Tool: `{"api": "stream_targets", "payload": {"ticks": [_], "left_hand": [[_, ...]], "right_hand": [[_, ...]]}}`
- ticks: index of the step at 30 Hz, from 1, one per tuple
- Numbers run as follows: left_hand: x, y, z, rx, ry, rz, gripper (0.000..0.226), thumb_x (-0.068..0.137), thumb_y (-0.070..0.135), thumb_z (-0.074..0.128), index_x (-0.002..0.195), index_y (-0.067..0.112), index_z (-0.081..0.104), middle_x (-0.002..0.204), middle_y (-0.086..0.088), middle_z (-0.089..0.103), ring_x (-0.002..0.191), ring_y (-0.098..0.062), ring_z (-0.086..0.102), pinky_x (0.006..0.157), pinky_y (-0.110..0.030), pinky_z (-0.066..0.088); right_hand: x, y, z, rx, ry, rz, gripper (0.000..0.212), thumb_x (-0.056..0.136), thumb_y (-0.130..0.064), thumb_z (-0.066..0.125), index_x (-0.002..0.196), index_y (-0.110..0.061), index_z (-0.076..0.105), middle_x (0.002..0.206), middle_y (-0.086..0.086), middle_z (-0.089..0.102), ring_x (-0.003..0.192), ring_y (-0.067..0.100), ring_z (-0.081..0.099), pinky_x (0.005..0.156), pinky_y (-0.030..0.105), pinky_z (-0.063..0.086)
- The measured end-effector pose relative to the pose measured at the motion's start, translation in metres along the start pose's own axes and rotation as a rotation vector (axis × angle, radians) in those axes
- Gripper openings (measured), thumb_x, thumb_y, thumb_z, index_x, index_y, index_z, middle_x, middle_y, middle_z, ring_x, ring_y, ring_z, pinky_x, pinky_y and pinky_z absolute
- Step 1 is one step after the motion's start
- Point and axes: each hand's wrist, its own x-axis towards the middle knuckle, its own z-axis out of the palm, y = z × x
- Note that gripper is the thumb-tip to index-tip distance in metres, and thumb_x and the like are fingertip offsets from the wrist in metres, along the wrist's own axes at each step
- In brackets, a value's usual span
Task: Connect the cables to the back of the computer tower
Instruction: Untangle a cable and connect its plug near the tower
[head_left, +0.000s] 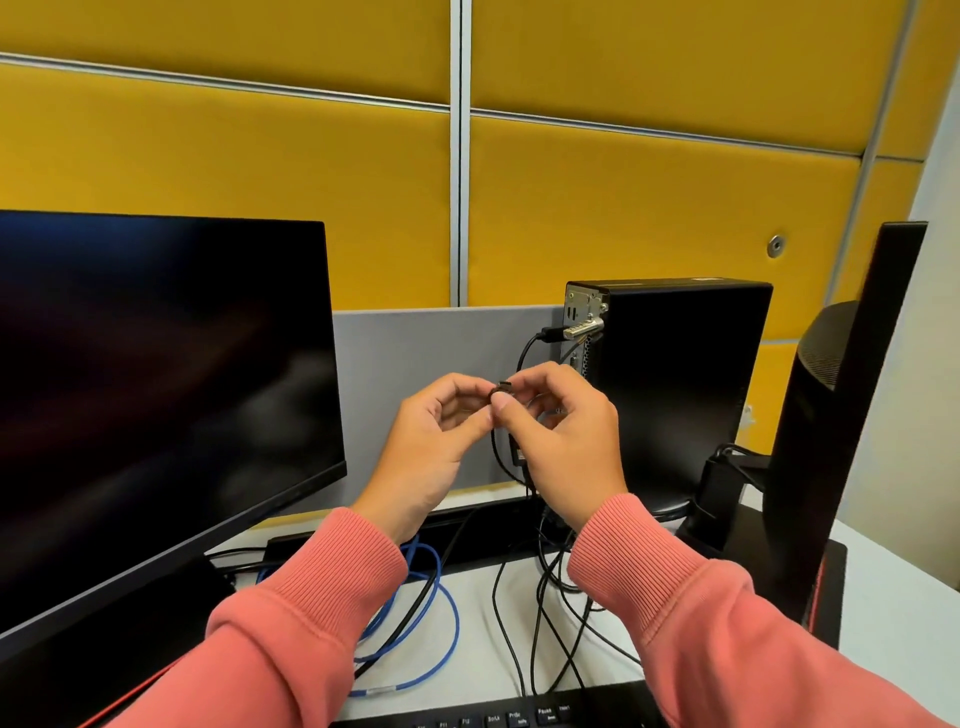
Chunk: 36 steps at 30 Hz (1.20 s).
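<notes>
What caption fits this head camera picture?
Both hands, left hand and right hand, pinch a black cable plug beside the computer tower.

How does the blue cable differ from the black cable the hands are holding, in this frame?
The blue cable lies looped loose on the desk, untouched; the black cable is lifted, its plug end pinched between the left hand and right hand. The blue cable lies low by the left sleeve; the black cable's end sits near the computer tower. Neither end is plugged in visibly.

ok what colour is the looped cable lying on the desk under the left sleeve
Blue, seen clearly in the head view, looped among black cables.
</notes>
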Motion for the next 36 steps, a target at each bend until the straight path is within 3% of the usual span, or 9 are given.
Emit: {"api": "stream_targets", "payload": {"ticks": [7,12,16,20,23,25,28,30,36], "left_hand": [[0.025,-0.01,0.005,0.053,0.06,0.02,0.012,0.102,0.009,0.06,0.1,0.017,0.068,0.08,-0.013,0.065,0.063,-0.02,0.066,0.069,-0.03,0.06],[0.052,-0.033,0.002,0.21,0.047,-0.002,0.016,0.103,0.017,0.059,0.101,0.028,0.071,0.08,-0.004,0.064,0.059,-0.012,0.059,0.071,-0.034,0.057],[0.065,-0.047,0.0,0.272,0.056,-0.044,0.026,0.102,0.011,0.057,0.108,0.029,0.076,0.087,-0.003,0.07,0.059,-0.005,0.059,0.067,-0.016,0.051],[0.082,-0.072,-0.005,0.258,0.078,-0.116,0.031,0.1,0.01,0.06,0.109,0.035,0.078,0.089,-0.002,0.075,0.065,-0.005,0.063,0.071,-0.023,0.052],[0.093,-0.09,-0.006,0.226,0.084,-0.154,0.03,0.098,0.01,0.064,0.107,0.034,0.078,0.089,0.0,0.076,0.063,-0.004,0.064,0.064,-0.012,0.045],[0.098,-0.094,-0.005,0.228,0.079,-0.158,0.027,0.096,0.009,0.067,0.108,0.031,0.077,0.086,0.002,0.077,0.062,-0.004,0.066,0.062,-0.01,0.048],[0.111,-0.102,-0.002,0.257,0.096,-0.162,0.022,0.09,0.008,0.072,0.105,0.024,0.071,0.074,0.0,0.077,0.068,-0.013,0.072,0.075,-0.023,0.053],[0.121,-0.108,0.003,0.225,0.096,-0.178,0.018,0.087,0.003,0.074,0.098,0.017,0.07,0.07,-0.006,0.075,0.063,-0.015,0.071,0.068,-0.023,0.051],[0.135,-0.107,0.02,0.015,0.006,-0.286,0.017,0.088,-0.008,0.069,0.099,0.003,0.074,0.082,-0.016,0.075,0.065,-0.011,0.063,0.063,-0.016,0.053]], "right_hand": [[0.049,0.028,-0.003,0.004,0.398,0.109,0.032,0.09,-0.001,0.055,0.105,-0.027,0.066,0.106,-0.005,0.058,0.094,0.013,0.057,0.089,0.04,0.052],[0.086,0.055,-0.009,-0.316,0.518,0.112,0.038,0.098,-0.026,0.05,0.135,-0.033,0.056,0.139,-0.014,0.043,0.127,0.007,0.041,0.111,0.046,0.025],[0.104,0.076,-0.01,-0.385,0.459,0.097,0.048,0.102,-0.036,0.037,0.149,-0.036,0.043,0.164,-0.015,0.025,0.152,0.003,0.015,0.12,0.051,0.004],[0.111,0.095,-0.003,-0.387,0.521,0.019,0.041,0.1,-0.031,0.04,0.14,-0.035,0.05,0.162,-0.015,0.029,0.152,0.003,0.013,0.12,0.057,0.003],[0.12,0.105,-0.004,-0.393,0.554,-0.033,0.033,0.097,-0.026,0.043,0.127,-0.031,0.055,0.155,-0.011,0.04,0.152,0.007,0.017,0.12,0.057,0.003],[0.124,0.106,-0.006,-0.372,0.553,-0.08,0.029,0.095,-0.023,0.044,0.121,-0.031,0.054,0.152,-0.01,0.045,0.153,0.009,0.019,0.121,0.053,0.002],[0.128,0.11,-0.009,-0.334,0.566,-0.133,0.026,0.093,-0.026,0.041,0.117,-0.033,0.051,0.142,-0.004,0.053,0.147,0.017,0.031,0.12,0.056,0.01],[0.13,0.114,-0.011,-0.335,0.581,-0.155,0.027,0.093,-0.028,0.04,0.117,-0.025,0.054,0.134,-0.003,0.056,0.141,0.02,0.038,0.115,0.061,0.019],[0.131,0.118,-0.007,-0.306,0.613,-0.167,0.025,0.097,-0.024,0.04,0.117,-0.022,0.055,0.13,-0.006,0.055,0.138,0.017,0.04,0.111,0.061,0.022]]}}
